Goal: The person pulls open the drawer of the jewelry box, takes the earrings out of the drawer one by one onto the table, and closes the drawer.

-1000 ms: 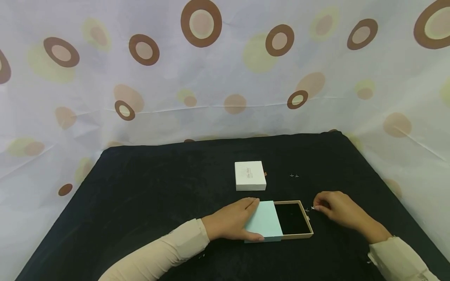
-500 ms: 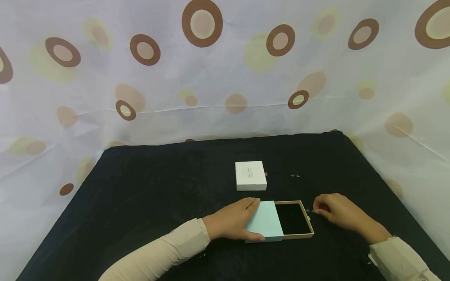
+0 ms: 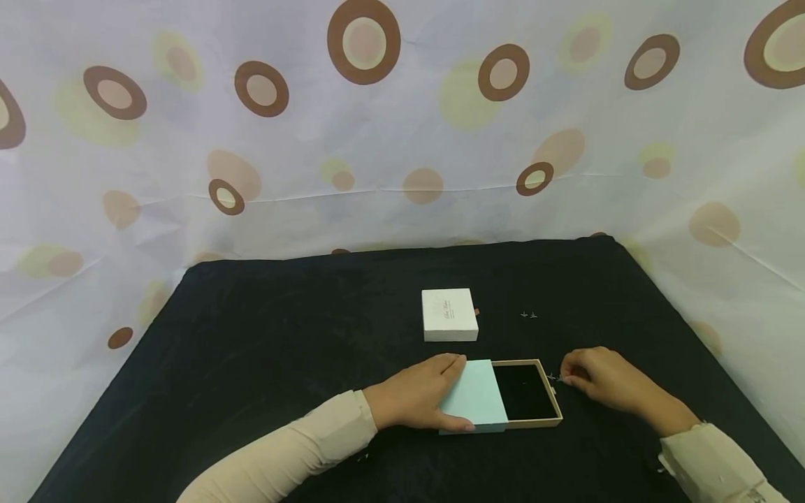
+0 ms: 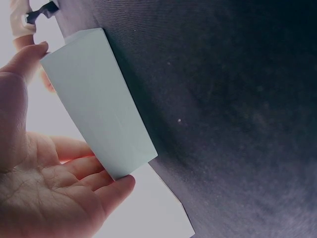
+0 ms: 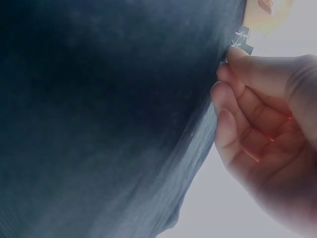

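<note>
A light blue box sleeve (image 3: 474,395) lies across the front of the dark cloth, its tan-edged drawer (image 3: 534,423) pulled out to the right, showing a black lining. My left hand (image 3: 411,391) holds the sleeve from its left end; the left wrist view shows the thumb at one corner and fingers at the other of the sleeve's end face (image 4: 99,104). Just right of the drawer, my right hand (image 3: 606,377) has thumb and index fingertip together at a small silver star-shaped piece (image 5: 236,43). A second silver piece (image 5: 241,34) lies beside it.
A white lidded box (image 3: 448,311) with printed lettering and a small brown tab stands behind the blue one. Two more tiny silver pieces (image 3: 529,315) lie to its right. Dark cloth (image 3: 302,328) covers the table; a patterned curtain (image 3: 390,140) hangs behind.
My right hand has lowered slightly toward the near side, bringing the pinched silver piece down beside the other one. The left hand stays on the blue sleeve.
</note>
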`<state>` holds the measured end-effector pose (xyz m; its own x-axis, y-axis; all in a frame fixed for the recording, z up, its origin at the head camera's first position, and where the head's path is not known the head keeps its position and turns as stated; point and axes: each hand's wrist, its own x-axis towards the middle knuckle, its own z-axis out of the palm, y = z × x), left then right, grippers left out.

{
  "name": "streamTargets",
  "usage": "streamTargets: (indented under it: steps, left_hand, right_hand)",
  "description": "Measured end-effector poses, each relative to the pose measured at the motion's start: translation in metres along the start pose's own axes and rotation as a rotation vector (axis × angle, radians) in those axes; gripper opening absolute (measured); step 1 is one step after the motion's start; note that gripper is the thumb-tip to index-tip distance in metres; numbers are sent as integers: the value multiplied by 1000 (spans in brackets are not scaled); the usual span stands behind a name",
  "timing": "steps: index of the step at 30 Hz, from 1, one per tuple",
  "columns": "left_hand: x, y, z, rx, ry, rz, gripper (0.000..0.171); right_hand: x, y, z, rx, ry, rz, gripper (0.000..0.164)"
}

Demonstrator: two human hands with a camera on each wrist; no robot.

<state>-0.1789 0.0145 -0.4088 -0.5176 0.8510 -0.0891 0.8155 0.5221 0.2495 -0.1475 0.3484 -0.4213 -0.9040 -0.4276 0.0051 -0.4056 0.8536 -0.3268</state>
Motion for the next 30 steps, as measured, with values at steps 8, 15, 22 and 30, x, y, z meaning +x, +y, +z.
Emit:
streamTargets:
  steps: [8,15,22,30]
  left_hand:
    - [0,1,-1,3,0,-2,97]
    - [0,0,0,8,1,2,97]
    - [1,0,2,9,-1,1,97]
    - [0,0,1,4,1,-2,97]
  right_hand:
    - [-1,0,2,-10,10,-1,10]
    - [-3,-1,-1,-4,-4,8,8]
    - [-10,-9,-12,68,28,75,9]
    - [-16,-21,-15,241,-12,123,20]
